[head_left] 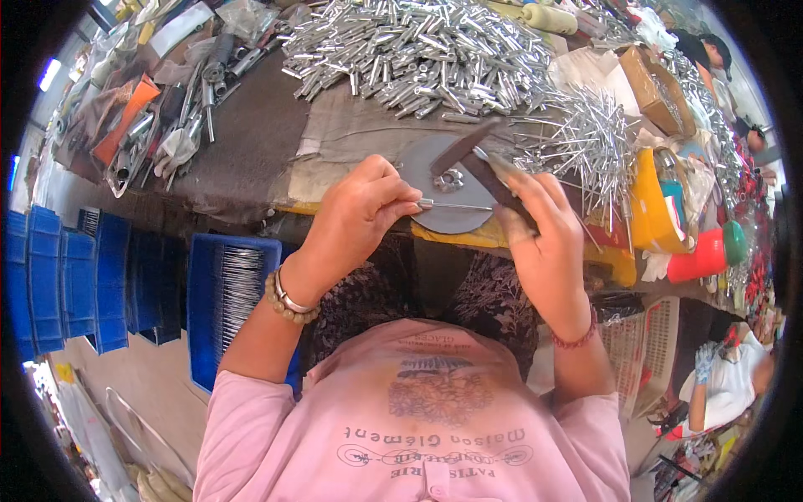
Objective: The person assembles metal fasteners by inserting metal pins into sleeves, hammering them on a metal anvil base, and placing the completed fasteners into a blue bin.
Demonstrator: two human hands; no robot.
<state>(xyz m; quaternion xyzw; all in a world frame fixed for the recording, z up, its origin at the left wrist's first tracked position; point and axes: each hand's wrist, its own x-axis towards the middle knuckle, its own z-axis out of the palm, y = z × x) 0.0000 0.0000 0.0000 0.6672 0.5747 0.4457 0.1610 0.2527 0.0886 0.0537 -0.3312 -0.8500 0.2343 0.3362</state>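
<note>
My left hand [364,201] is closed, its fingertips pinching a thin metal rod [464,206] with a thicker metal end by the fingers. The rod lies level across the near part of a round grey metal disc [456,222]. My right hand [544,217] is wrapped round the dark handle of a hammer [462,149], whose head is raised over the far side of the disc. Beneath the hammer, a small cluster of shiny metal pieces [449,180] sits on the disc.
Short metal tubes [418,54] are heaped at the back, with loose thin rods [590,142] to the right. A blue bin [197,309] of rods stands at my left, beside stacked blue bins [79,284]. A yellow container [652,201] is at the right; a co-worker [740,376] sits beyond.
</note>
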